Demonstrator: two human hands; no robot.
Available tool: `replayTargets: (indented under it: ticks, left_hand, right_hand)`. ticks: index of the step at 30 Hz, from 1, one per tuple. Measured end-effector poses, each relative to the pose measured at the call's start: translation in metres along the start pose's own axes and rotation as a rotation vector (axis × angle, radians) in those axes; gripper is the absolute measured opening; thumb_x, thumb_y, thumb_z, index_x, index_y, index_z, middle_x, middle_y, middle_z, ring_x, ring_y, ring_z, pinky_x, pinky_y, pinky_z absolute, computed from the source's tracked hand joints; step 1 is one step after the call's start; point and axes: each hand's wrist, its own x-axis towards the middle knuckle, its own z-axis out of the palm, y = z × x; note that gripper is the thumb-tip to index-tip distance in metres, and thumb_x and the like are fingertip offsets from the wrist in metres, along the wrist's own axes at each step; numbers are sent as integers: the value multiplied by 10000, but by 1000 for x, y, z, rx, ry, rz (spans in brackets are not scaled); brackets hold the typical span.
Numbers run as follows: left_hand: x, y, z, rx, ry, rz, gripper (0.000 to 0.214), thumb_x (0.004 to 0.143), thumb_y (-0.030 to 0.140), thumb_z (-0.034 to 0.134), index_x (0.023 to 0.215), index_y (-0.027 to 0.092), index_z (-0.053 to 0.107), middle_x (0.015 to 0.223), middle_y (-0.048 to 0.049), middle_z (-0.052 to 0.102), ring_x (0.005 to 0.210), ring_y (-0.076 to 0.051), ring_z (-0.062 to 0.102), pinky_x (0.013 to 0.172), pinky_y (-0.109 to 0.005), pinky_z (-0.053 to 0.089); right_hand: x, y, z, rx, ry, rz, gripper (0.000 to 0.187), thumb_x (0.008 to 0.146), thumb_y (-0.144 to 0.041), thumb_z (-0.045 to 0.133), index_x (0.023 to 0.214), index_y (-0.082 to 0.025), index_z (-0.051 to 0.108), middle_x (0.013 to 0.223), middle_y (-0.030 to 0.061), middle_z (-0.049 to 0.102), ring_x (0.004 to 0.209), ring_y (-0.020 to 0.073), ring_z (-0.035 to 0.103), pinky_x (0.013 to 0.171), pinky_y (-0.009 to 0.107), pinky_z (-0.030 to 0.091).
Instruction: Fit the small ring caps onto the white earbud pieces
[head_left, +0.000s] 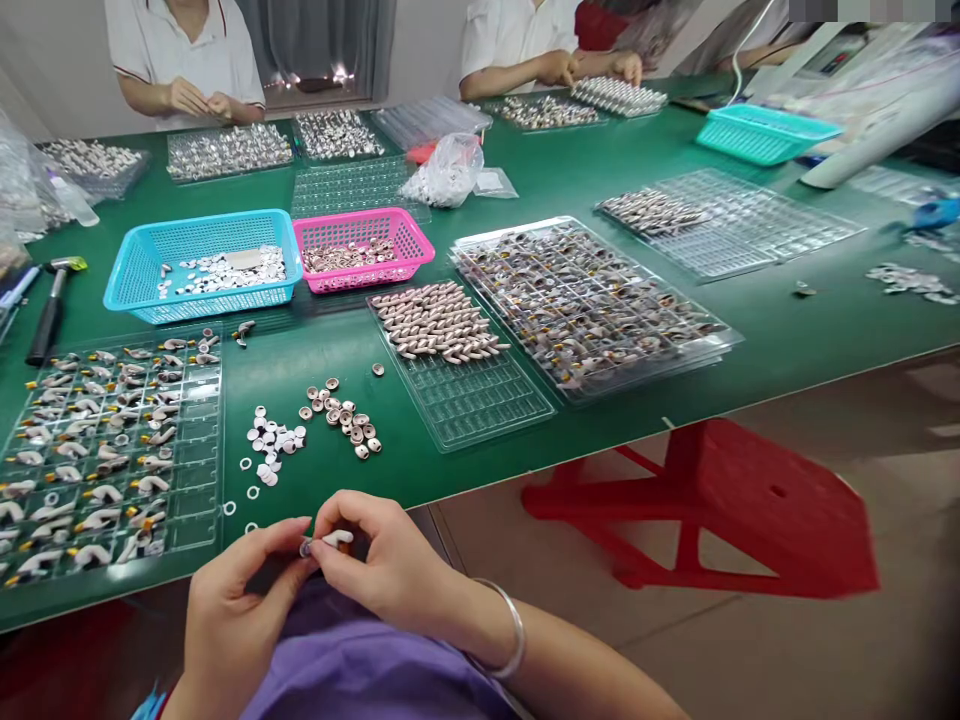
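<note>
My left hand [236, 610] and my right hand [379, 565] meet just below the near table edge, above my purple lap. Both pinch one small white curved part [334, 539] between their fingertips. A silver bangle [510, 630] circles my right wrist. On the green table [787, 330] just beyond lie loose white rings and discs [270, 445] and small brownish caps [349, 415]. A clear tray [112, 450] of finished white curved pieces lies at the near left.
A blue basket [202, 262] and a pink basket [360, 248] hold small parts. Clear trays [585, 300] of parts fill the middle and right. A hammer [52, 300] lies far left. Other people work at the far edge. A red stool [720, 505] stands beside me.
</note>
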Motion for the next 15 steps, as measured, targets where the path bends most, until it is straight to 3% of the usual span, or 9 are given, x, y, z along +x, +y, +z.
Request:
replayTargets:
  ticks: [7, 11, 15]
  left_hand:
    - [-9, -3, -4, 107, 1, 149, 459, 847, 199, 708, 1281, 307, 602, 883, 59, 798, 717, -103, 760, 762, -160, 592]
    - [-13, -5, -6, 134, 31, 260, 480, 859, 178, 701, 1301, 310, 570, 879, 56, 800, 753, -110, 768, 833, -179, 578]
    - [-21, -7, -8, 98, 37, 278, 460, 843, 148, 709, 1254, 309, 582, 876, 47, 802, 752, -137, 777, 804, -212, 600]
  right_hand:
    - [1, -1, -2, 135, -52, 85, 138, 766, -262, 664, 759, -166, 564, 647, -45, 515, 560, 83, 431, 514, 209, 342]
    - [2, 0, -5, 369, -164, 208, 229, 748, -308, 735, 803, -160, 570, 620, -63, 520, 530, 64, 427, 498, 197, 328]
    - [0, 3, -4, 482, -228, 266, 399, 681, -439, 837, 788, -150, 584, 599, -59, 550, 539, 64, 470, 511, 197, 338]
